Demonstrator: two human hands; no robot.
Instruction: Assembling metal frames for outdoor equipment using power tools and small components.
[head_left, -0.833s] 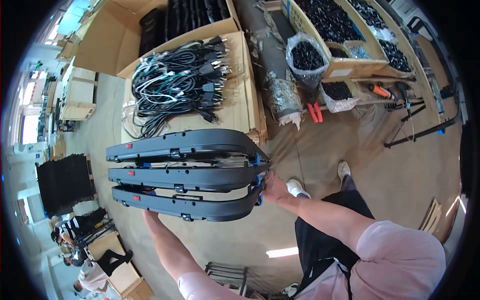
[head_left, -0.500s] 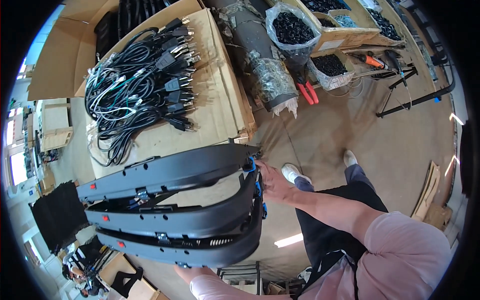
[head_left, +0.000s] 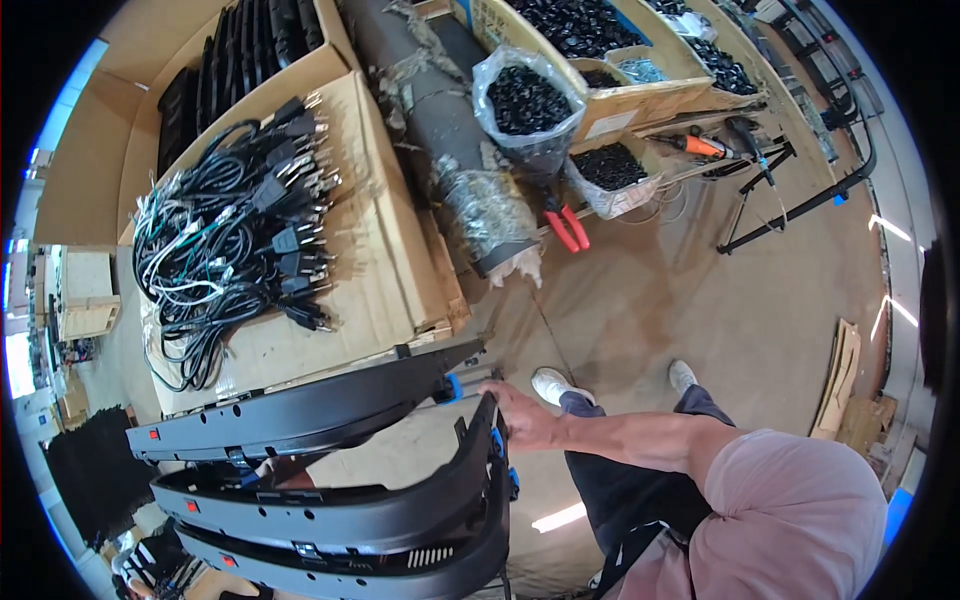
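Observation:
Three long, curved black plastic housings, each with a small red switch near its left end, are stacked one below another in front of me. Blue clips show at their right ends. My right hand has its fingers closed around the right end of the middle housing. The uppermost housing is spread apart from the other two and lies along the near edge of the cardboard box. Part of my left hand shows in the gap under that top housing; its fingers are mostly hidden.
Bundled black power cords lie on the cardboard box. Beyond stand a plastic-wrapped roll, red-handled pliers, a bag of black parts and parts bins. A black metal frame projects at the right.
The top housing has separated from the middle one, widening the gap at the right end. Housings and right hand sit lower and further left in view; the whole scene has shifted with my head.

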